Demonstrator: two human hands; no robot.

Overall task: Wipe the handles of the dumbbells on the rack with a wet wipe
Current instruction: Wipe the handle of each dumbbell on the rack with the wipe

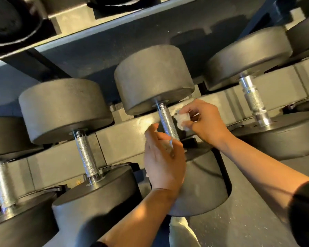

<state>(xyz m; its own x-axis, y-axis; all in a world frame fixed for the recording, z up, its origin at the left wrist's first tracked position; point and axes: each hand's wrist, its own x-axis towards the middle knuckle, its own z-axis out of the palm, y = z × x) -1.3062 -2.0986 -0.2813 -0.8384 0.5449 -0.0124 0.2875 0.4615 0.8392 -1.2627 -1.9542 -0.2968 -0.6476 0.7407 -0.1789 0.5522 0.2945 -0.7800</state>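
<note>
The middle dumbbell's knurled handle runs away from the viewer on the rack, between both hands; right hand pinches a crumpled wet wipe just right of it, nearer; left hand, fingers fairly straight, seems to cradle another scrap

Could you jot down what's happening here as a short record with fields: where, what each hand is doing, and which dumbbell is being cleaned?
Place: dumbbell rack with black round-headed dumbbells
Right hand: fingers pinch a crumpled white wipe just right of the handle
Left hand: at the lower handle, seems to hold another bit of wipe
Dumbbell in work: middle one, knurled handle
Neighbouring handle: untouched
</note>
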